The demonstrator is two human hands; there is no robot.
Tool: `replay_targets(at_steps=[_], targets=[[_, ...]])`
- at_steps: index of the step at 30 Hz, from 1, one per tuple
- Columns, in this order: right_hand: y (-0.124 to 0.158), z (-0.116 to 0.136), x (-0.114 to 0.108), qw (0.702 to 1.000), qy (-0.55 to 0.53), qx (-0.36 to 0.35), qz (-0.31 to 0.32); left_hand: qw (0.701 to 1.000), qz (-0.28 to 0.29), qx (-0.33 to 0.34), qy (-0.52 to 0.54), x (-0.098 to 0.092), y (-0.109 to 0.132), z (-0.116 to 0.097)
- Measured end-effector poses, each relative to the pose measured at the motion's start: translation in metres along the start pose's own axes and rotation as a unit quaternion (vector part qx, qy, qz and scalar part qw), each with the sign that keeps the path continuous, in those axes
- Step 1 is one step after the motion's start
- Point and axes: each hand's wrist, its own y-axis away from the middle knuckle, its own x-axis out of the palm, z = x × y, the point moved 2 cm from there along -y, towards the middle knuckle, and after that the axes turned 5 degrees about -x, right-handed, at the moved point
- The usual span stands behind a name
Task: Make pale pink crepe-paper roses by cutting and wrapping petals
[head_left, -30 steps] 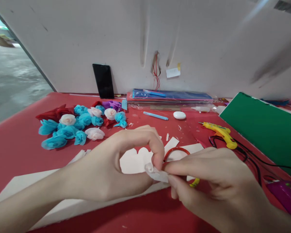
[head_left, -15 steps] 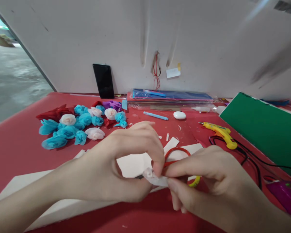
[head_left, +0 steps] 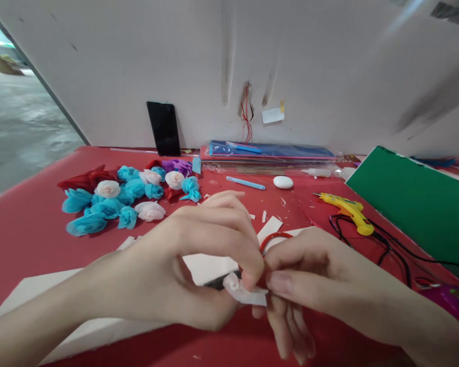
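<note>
Both hands meet low in the middle over the red table (head_left: pixel 30 224). My left hand (head_left: pixel 183 265) is closed, its fingertips pinching a small rolled strip of pale pink-white paper (head_left: pixel 241 289). My right hand (head_left: pixel 313 285) pinches the same paper from the right with thumb and forefinger, its other fingers hanging down loosely. Just behind the fingers lie red-handled scissors (head_left: pixel 274 238) on a white sheet (head_left: pixel 99 326). A heap of blue, white, red and purple paper flowers (head_left: pixel 126 196) sits at the left.
A yellow glue gun (head_left: pixel 346 209) with a black cord lies at the right, beside a green board (head_left: pixel 416 204). A stack of coloured sheets (head_left: pixel 270 152), a blue pen (head_left: pixel 245 182), a white oval object (head_left: pixel 283 181) and a black phone (head_left: pixel 163 127) stand near the wall.
Both hands have dropped a little lower and closed in on the paper roll. My right hand's fingers have turned downward and now cover most of the scissors.
</note>
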Motion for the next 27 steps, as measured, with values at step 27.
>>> replay_targets(at_steps=[27], targets=[[-0.001, -0.010, 0.001, 0.990, 0.081, -0.047, -0.102, 0.991, -0.107, -0.084, 0.012, 0.008, 0.008, 0.009]])
